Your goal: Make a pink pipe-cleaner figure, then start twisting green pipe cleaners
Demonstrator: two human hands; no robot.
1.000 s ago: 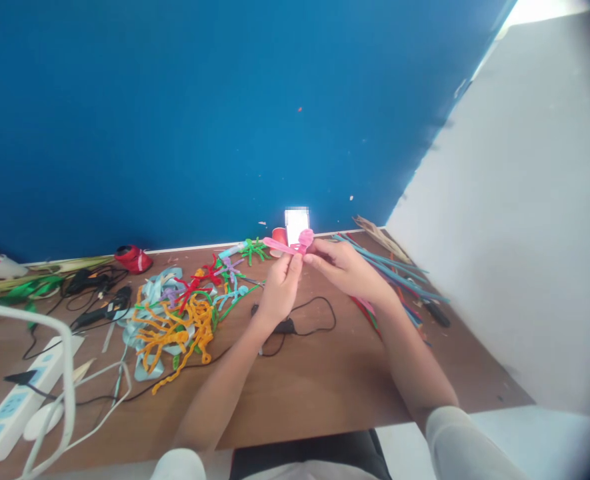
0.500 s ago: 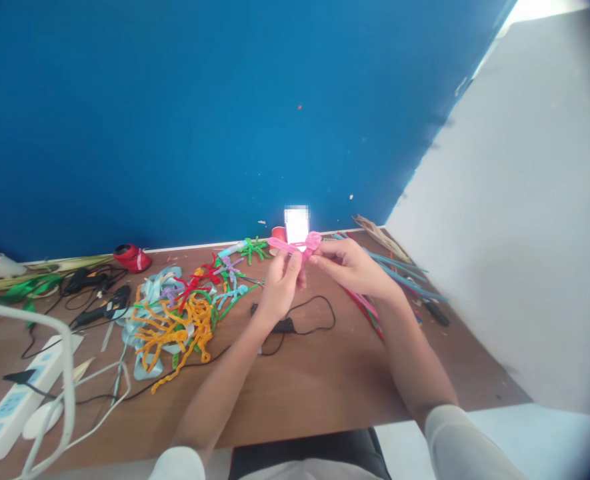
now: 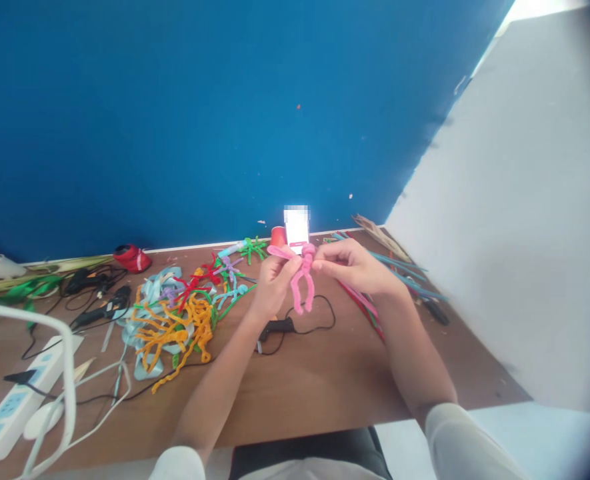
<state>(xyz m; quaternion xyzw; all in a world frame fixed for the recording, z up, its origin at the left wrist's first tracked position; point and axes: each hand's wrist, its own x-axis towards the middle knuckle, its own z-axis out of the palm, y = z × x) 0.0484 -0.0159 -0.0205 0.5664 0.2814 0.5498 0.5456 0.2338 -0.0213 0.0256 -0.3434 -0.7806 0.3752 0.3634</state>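
Head-cam view, looking fwd and down at a brown table point(image 3: 329, 380) pushed against a blue wall point(image 3: 215, 133), w/ a white wall point(image 3: 525, 213) closing off the R side. A person's L hand point(image 3: 276, 280) and R hand point(image 3: 349, 267) are raised over the table, approx. mid-pic, close together w/ a small gap btwn them; a pink fuzzy figure point(image 3: 307, 261) bridges it. L thumb and fingers are clamped on its L side; R thumb and forefinger appear to pinch its R side. Two pink legs hang down, and a pink loop pokes out L above the L hand. Edges: table's back edge meets the blue wall; front edge runs just ahead of a black seat point(image 3: 309, 453). Most room to move is the tabletop btwn the forearms, from a black corded tool point(image 3: 279, 326) to the front edge, plus the R front corner. L side is tight: a heap of orange fuzzy stems point(image 3: 175, 333), a power strip point(image 3: 22, 400) and a bent white frame point(image 3: 68, 373). On the R, blue stems point(image 3: 399, 270) lie past the R wrist. Labels/text: a bright screen point(image 3: 297, 228) stands behind the figure next to a red cup-like item point(image 3: 277, 237); screen's washed out, top pixelated, pinkish bar nr bottom, wording too small to read.
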